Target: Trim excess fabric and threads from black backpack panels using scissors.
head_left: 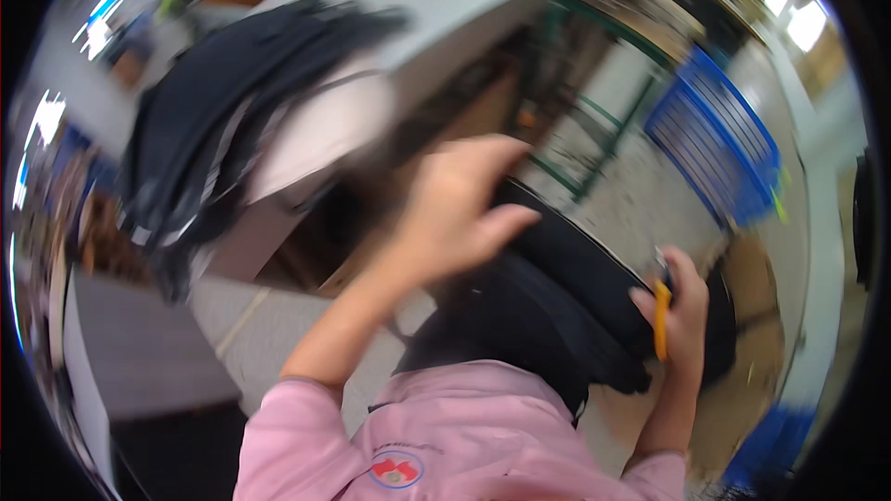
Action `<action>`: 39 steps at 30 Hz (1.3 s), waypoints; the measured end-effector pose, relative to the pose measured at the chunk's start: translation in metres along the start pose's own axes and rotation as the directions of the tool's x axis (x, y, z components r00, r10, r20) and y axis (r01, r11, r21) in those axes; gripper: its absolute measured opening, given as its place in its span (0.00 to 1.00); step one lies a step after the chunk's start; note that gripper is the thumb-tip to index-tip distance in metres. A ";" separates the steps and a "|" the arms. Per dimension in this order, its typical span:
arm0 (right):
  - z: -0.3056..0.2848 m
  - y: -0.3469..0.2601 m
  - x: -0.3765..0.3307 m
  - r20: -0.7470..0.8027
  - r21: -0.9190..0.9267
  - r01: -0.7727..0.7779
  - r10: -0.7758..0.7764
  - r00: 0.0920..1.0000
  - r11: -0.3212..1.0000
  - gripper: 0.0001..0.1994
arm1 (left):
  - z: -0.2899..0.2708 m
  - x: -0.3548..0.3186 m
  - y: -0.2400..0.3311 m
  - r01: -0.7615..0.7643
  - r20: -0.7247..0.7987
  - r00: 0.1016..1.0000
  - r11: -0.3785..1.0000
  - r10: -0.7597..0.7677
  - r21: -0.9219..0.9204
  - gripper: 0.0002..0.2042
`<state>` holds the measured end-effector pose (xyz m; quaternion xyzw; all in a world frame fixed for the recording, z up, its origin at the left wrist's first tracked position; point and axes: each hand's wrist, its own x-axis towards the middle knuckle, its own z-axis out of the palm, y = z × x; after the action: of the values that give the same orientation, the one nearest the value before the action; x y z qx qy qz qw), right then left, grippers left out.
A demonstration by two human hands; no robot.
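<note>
Smeared by motion, my left hand (459, 204) is raised over my lap with its thumb apart from the fingers, and nothing shows in it. My right hand (685, 311), farther right and lower, is closed round a small orange-handled tool (662, 315). A metal tip pokes out above that hand; the tool's exact kind cannot be made out. Across my lap and between the hands lies a long black padded fabric piece (585, 274) with a seamed edge. Its left end is partly hidden behind my left hand.
Black bags (218, 97) with a pale panel (329, 125) are heaped on a light table at upper left. A grey-topped box (148, 343) stands at lower left. Beyond are a green metal frame (594, 111), a blue plastic crate (715, 134) and brown cardboard (754, 306) at right.
</note>
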<state>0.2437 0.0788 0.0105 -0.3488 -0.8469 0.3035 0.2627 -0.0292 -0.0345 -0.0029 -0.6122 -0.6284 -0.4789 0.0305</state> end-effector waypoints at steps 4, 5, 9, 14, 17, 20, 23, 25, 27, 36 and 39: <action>-0.005 0.016 -0.021 -0.042 0.085 -0.046 0.050 0.998 0.995 0.24 | 0.022 -0.009 -0.015 0.418 0.180 0.895 0.908 -0.409 -0.015 0.32; -0.007 0.023 -0.026 -0.055 0.086 -0.030 0.035 0.998 0.996 0.24 | 0.030 -0.006 -0.016 0.490 0.303 0.836 0.871 -0.459 -0.033 0.33; -0.012 0.032 -0.047 -0.008 0.069 -0.152 0.153 0.988 0.986 0.24 | 0.052 -0.001 -0.015 0.642 0.423 0.766 0.614 -0.483 -0.459 0.12; -0.032 0.037 -0.068 0.094 0.000 -0.103 0.103 0.990 0.995 0.28 | 0.066 -0.004 -0.016 0.542 0.361 0.840 0.599 -0.405 -0.589 0.06; -0.051 0.033 -0.071 0.190 -0.085 -0.170 0.183 0.965 0.982 0.35 | 0.067 -0.005 -0.015 0.508 0.352 0.861 0.593 -0.367 -0.625 0.07; -0.059 0.025 -0.058 0.295 -0.243 0.002 0.071 0.953 0.970 0.40 | 0.066 -0.002 -0.005 0.507 0.362 0.862 0.600 -0.355 -0.618 0.07; -0.052 0.028 -0.050 0.297 -0.278 0.095 -0.009 0.955 0.956 0.40 | 0.065 0.000 0.001 0.501 0.365 0.865 0.618 -0.344 -0.605 0.07; -0.050 0.021 -0.044 0.330 -0.298 0.111 -0.007 0.944 0.948 0.40 | 0.062 0.000 0.004 0.507 0.364 0.862 0.617 -0.352 -0.602 0.07; -0.046 0.017 -0.040 0.347 -0.305 0.167 -0.054 0.936 0.938 0.39 | 0.059 0.000 0.006 0.544 0.394 0.839 0.601 -0.375 -0.586 0.07; -0.039 0.013 -0.032 0.355 -0.404 0.274 -0.126 0.926 0.873 0.42 | 0.053 -0.005 -0.001 0.592 0.388 0.805 0.589 -0.448 -0.550 0.07; -0.038 0.012 -0.029 0.362 -0.431 0.274 -0.113 0.925 0.859 0.41 | 0.052 -0.006 -0.003 0.598 0.392 0.802 0.586 -0.452 -0.547 0.07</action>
<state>0.2917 0.0764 0.0207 -0.2595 -0.9576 0.1117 0.0559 -0.0015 -0.0050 -0.0369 -0.4161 -0.5754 -0.5844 -0.3926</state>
